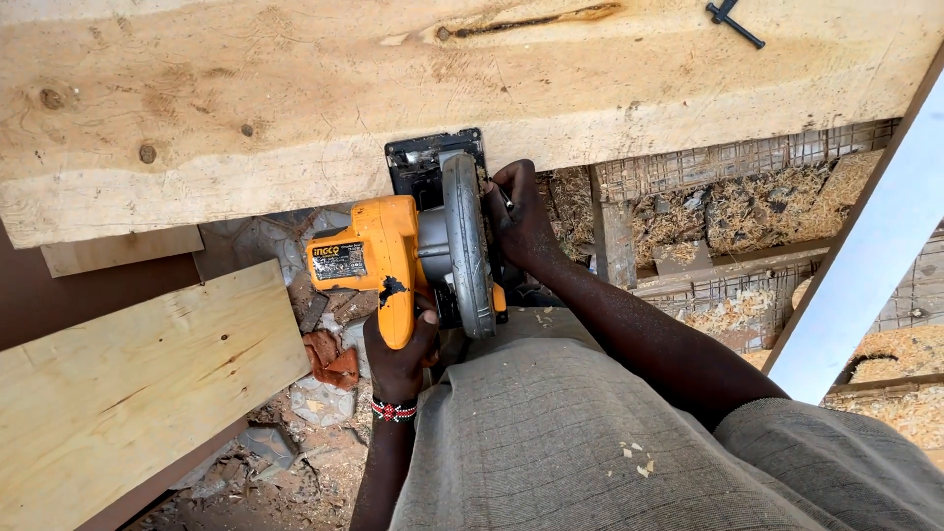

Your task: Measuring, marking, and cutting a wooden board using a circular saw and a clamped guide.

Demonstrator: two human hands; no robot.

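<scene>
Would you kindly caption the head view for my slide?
Left hand grips an orange circular saw at a plank's edge; right hand by its blade guard.

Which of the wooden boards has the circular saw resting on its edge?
The big rough plank across the top, with knots and a dark crack. The circular saw, held by both hands, sits at its lower edge. The smoother, paler board at lower left lies apart, untouched.

An orange circular saw (408, 261) with a grey blade guard is pictured against a pale plank's (295, 98) near edge.
</scene>
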